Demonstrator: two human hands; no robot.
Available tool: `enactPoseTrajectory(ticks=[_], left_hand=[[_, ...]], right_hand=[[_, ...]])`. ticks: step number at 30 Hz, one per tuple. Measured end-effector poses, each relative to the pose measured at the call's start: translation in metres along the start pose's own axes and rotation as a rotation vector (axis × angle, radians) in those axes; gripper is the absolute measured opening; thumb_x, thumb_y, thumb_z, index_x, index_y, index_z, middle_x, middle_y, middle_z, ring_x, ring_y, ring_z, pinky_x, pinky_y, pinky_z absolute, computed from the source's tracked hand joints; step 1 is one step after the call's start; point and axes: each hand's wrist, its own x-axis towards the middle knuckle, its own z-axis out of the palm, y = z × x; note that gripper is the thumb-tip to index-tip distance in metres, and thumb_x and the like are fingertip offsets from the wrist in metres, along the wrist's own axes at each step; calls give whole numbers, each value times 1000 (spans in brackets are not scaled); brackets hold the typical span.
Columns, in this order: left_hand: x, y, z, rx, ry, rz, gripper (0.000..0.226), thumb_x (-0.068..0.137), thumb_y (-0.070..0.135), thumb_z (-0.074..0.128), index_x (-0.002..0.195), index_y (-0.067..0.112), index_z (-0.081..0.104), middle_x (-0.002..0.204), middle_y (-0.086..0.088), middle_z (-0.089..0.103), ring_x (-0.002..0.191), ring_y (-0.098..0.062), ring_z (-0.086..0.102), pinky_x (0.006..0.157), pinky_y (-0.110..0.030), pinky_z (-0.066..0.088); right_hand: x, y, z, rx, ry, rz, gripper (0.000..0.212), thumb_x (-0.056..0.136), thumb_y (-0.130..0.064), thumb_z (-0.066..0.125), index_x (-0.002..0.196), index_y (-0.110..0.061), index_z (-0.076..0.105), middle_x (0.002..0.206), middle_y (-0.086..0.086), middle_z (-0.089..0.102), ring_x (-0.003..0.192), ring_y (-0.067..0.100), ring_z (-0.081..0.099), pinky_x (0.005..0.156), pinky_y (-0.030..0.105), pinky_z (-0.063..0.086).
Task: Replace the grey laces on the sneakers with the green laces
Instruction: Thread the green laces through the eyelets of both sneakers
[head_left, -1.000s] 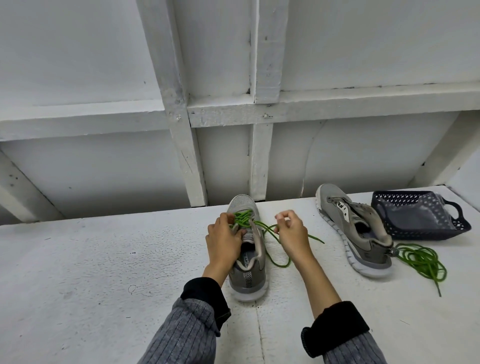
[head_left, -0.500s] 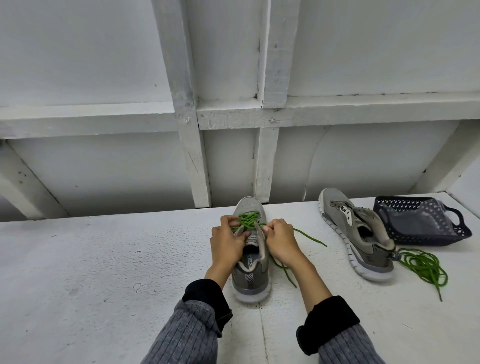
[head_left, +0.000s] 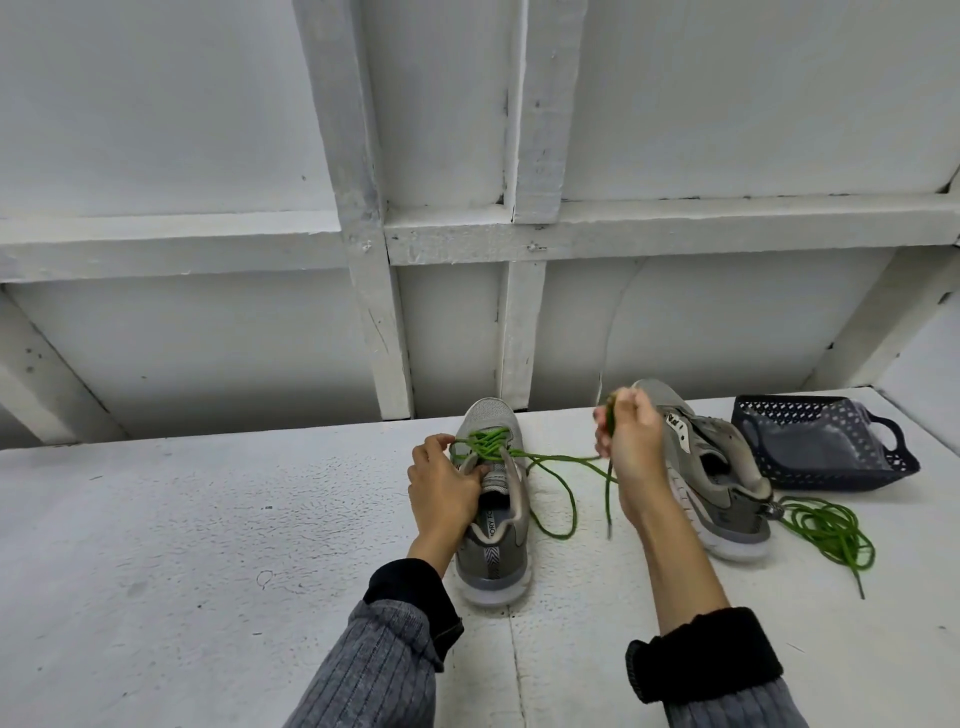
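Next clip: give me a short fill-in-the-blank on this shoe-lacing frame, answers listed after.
1. The lace threaded through the near sneaker is ____ in colour.
2. The right hand pulls a lace end while the ____ hand steadies that sneaker.
3. The second sneaker lies between the near sneaker and the dark ____.

Missing words: green; left; basket
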Motion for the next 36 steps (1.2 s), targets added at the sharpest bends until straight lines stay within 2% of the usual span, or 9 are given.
enactPoseTrajectory(ticks=[5,9,12,16,21,25,30,33,36], left_hand=[[1,-1,1,-97,-9,-21,48,78,34,76,115,24,47,119,4,57,109,-21,55,85,-40,48],[1,0,1,-111,5,-2,47,78,30,76,114,25,46,112,5,62,105,-20,57,81,-40,49],[1,1,0,-134,-1,1,54,79,25,76,121,24,43,108,3,63,100,-20,59,76,-36,49],[1,2,0,-131,-13,5,55,80,23,75,124,24,42,107,3,63,97,-20,62,72,-35,49],[2,1,0,-117,-13,9,51,80,25,75,123,27,47,101,9,63,101,-19,60,76,-38,50],[0,3,0,-112,-10,16,43,80,26,74,116,30,50,103,11,65,100,-16,60,76,-37,51],[-3,3,-3,-134,-18,5,28,85,22,69,108,32,55,107,16,62,95,-8,57,71,-28,41],[-4,2,-2,-136,-29,-4,19,87,20,66,100,32,59,106,13,64,95,-11,60,74,-32,46],[-4,3,-3,-109,-21,-2,18,87,18,63,101,30,62,101,11,67,91,-17,63,72,-32,47]], right_hand=[[-10,50,3,-477,-189,13,10,99,-32,46,100,-23,51,73,6,58,58,14,47,51,23,37],[-5,75,10,-682,-302,-97,13,96,-34,51,95,-34,64,98,1,58,92,15,57,81,34,48],[1,82,16,-725,-305,-142,14,94,-33,55,100,-35,67,102,-3,57,103,20,55,90,45,46],[3,86,23,-726,-333,-155,16,92,-25,59,105,-27,69,105,-3,63,106,21,53,93,41,44],[3,94,28,-724,-327,-133,8,91,-22,62,86,-26,66,87,-2,67,96,26,58,81,38,49],[1,79,28,-666,-295,-113,24,91,-18,60,71,-30,55,88,-2,62,95,24,55,81,36,46],[4,29,11,-184,-115,-24,23,95,-9,53,74,-18,57,77,-6,56,74,9,47,69,23,39],[4,26,7,-118,-133,53,23,99,-9,47,78,-13,55,79,-3,54,71,10,48,67,24,43],[3,41,8,-70,-112,218,20,100,-12,43,82,-11,52,70,1,47,51,10,38,47,23,32]])
